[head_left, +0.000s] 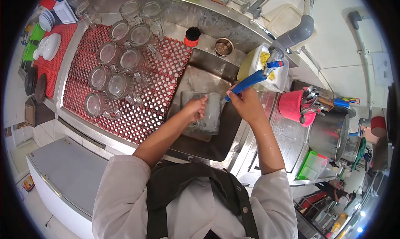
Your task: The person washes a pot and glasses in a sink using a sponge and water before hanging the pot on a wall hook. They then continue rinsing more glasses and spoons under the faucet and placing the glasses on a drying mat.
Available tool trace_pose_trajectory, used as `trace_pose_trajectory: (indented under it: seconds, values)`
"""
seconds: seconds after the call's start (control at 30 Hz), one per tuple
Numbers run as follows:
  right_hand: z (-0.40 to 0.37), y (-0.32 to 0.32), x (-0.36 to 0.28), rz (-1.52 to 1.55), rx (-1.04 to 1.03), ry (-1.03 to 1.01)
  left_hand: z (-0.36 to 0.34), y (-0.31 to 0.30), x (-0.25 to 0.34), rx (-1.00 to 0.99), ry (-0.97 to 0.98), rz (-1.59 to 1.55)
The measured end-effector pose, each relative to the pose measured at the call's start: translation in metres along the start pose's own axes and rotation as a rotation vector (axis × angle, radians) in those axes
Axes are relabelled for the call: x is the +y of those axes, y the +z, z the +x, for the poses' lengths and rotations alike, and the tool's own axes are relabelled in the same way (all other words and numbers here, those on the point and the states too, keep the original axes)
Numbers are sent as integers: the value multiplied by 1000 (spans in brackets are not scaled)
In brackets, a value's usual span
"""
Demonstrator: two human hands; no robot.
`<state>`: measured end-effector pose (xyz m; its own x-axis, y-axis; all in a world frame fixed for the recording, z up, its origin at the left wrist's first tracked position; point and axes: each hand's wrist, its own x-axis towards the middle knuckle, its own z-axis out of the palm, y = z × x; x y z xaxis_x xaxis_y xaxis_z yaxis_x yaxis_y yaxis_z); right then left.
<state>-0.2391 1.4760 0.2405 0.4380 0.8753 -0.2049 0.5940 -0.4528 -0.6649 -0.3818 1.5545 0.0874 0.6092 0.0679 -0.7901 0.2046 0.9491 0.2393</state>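
Note:
Over the sink (200,147), my left hand (196,109) is closed around the handle side of a clear glass mug (213,114). The mug is tilted on its side, its open end toward the right. My right hand (245,103) grips the lower end of the blue-sleeved faucet spout (250,81), close beside the mug's mouth. Whether water is running I cannot make out. Several upside-down glass mugs (118,85) stand left of the sink on a red perforated mat (154,101).
Behind the sink are a black-bristled brush (192,33) and a small metal cup (223,47). A plastic tub with yellow sponges (266,59) stands by the faucet. To the right are a pink bucket of cutlery (291,107) and a large metal pot (329,132).

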Motion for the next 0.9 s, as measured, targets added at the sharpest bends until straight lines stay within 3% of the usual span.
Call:
trace_pose_trajectory:
  seconds: [0.1, 0.3, 0.5, 0.7, 0.8, 0.9]
  values:
    - [1, 0, 3, 43, -47, 18, 16, -25, -7, -42, -178, -462]
    - [-2, -10, -5, 103, -194, 123, 11, -39, -30, -202, -308, -755]
    - [-11, -16, -18, 248, -219, 259, 4, -52, -25, -526, -215, -592]
    - [0, 4, 3, 4, 31, -14, 0, -55, -21, -728, -224, -459]
    - [4, 6, 4, 232, -185, 81, -6, -48, -19, -692, -217, -280]
    - [3, 2, -7, 366, -249, 182, -12, -33, -17, -699, -170, -95]
